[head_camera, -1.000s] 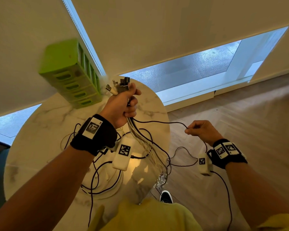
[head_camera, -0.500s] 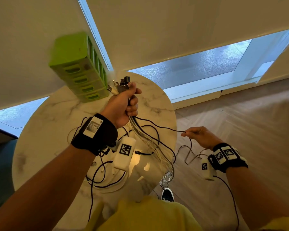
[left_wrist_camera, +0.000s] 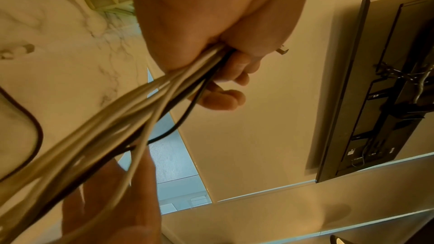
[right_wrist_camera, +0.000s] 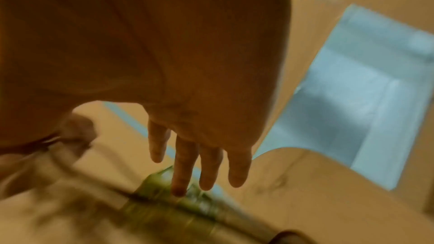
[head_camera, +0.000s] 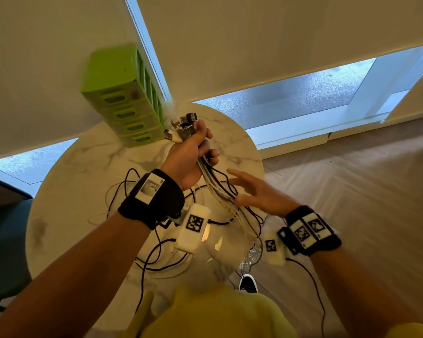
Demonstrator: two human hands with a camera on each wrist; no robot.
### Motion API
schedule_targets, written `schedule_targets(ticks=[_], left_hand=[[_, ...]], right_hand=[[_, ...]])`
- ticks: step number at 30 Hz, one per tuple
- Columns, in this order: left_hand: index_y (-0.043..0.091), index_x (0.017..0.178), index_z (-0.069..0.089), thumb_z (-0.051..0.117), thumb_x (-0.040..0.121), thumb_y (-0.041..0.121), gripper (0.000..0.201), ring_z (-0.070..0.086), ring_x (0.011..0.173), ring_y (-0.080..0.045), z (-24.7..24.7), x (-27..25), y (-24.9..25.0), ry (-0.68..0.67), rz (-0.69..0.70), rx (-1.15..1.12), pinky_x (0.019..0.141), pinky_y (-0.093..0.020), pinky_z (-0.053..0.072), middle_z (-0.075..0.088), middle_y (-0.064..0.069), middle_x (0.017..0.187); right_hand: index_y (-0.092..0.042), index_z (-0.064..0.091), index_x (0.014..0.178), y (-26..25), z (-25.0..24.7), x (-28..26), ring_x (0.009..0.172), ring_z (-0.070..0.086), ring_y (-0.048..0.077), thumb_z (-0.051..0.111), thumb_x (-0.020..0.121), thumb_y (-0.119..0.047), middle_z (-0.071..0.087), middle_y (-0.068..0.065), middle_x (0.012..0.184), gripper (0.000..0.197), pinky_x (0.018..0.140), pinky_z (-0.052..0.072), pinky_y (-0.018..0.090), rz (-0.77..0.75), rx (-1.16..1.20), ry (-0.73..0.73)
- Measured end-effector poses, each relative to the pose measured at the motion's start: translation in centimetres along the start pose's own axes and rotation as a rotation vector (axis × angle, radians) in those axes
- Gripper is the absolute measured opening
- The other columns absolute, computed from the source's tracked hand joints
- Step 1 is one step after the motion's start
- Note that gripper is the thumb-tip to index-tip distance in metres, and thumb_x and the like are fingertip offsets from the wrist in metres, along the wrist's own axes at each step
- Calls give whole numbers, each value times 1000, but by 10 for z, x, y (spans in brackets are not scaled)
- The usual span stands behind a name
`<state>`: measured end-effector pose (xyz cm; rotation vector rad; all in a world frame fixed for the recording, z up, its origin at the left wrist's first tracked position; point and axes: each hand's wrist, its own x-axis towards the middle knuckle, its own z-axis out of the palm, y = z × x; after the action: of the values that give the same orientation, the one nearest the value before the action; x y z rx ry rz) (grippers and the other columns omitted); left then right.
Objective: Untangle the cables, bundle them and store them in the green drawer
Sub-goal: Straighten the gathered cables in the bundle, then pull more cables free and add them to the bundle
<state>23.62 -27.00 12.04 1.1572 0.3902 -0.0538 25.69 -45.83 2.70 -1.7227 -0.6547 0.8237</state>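
Observation:
My left hand (head_camera: pixel 195 152) grips a bunch of white and black cables (head_camera: pixel 220 189) just below their plugs (head_camera: pixel 183 125), held up over the round marble table (head_camera: pixel 83 167). In the left wrist view the cables (left_wrist_camera: pixel 131 114) run out of the fist (left_wrist_camera: pixel 218 47) toward the lower left. My right hand (head_camera: pixel 257 191) is open, fingers straight, reaching in beside the hanging strands; I cannot tell whether it touches them. Blurred in the right wrist view, its fingers (right_wrist_camera: pixel 206 166) are spread and hold nothing. The green drawer unit (head_camera: pixel 125 98) stands at the table's far edge, drawers closed.
Loose black cable loops (head_camera: pixel 156 259) lie on the table near its front edge, and strands hang over the right side toward the wooden floor (head_camera: pixel 352 191). A dark chair (head_camera: pixel 5 228) sits at the left. White blinds and a low window are behind.
My right hand let go of the thin black cable it was pulling out to the right, opened, and moved left toward the bundle. The left hand keeps its grip on the bunch.

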Motion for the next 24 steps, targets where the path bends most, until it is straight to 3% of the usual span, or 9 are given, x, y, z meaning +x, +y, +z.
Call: schedule_targets(ticks=[3,5,7,9,11,14,16,19,24], left_hand=[[16,77,50,43,98,42,34,52,56,-15,-6,-2,1,12,32,8,54,-25,50,27,3,51],[16,77,49,43,98,40,32,54,54,-14,-18,-5,3,24,51,44,55,-25,51,28,4,50],[15,78,48,44,100,36,30,44,43,-11,-35,-10,1,36,56,88,47,-23,44,25,4,49],[15,79,47,44,101,32,28,27,38,-8,-54,-17,-5,46,48,153,40,-19,31,21,5,50],[16,79,48,44,101,30,27,20,38,-7,-77,-24,-9,65,17,188,39,-19,22,19,5,51],[14,78,49,43,102,26,28,17,34,-5,-118,-36,-5,102,-77,161,41,-22,11,21,7,46],[13,79,50,42,102,25,27,17,32,-5,-147,-45,-5,134,-132,150,42,-23,8,21,8,42],[10,83,56,43,102,26,28,17,32,-4,-186,-59,-10,206,-176,165,38,-20,10,22,8,42],[9,83,57,44,101,24,27,18,31,-3,-232,-82,-19,312,-198,120,32,-15,14,22,9,43]], right_hand=[[-14,61,107,-18,36,18,87,65,8,71,84,-32,69,4,99,30,80,52,23,13,-166,-104],[-10,60,74,-11,52,26,55,57,8,61,90,-43,63,2,66,36,60,47,19,79,-234,-74],[-14,50,64,0,60,32,46,47,10,56,92,-46,51,1,57,44,48,41,16,189,-267,-89],[-14,51,69,6,65,38,49,47,12,58,91,-45,51,3,61,39,49,41,19,213,-360,-215],[-15,60,85,5,63,46,62,53,11,66,88,-38,59,3,75,24,64,44,25,237,-425,-406],[-22,57,120,-7,52,64,83,57,7,73,81,-38,63,-6,95,45,81,43,22,267,-447,-470],[-25,58,120,-16,53,81,92,59,10,72,81,-41,65,-5,99,44,88,44,26,236,-474,-317],[-19,66,110,-26,82,106,94,56,13,66,87,-37,62,-1,103,29,83,40,27,143,-516,-162],[-16,70,105,-31,152,130,79,63,9,65,89,-28,66,-7,86,21,75,49,25,186,-542,-475]])
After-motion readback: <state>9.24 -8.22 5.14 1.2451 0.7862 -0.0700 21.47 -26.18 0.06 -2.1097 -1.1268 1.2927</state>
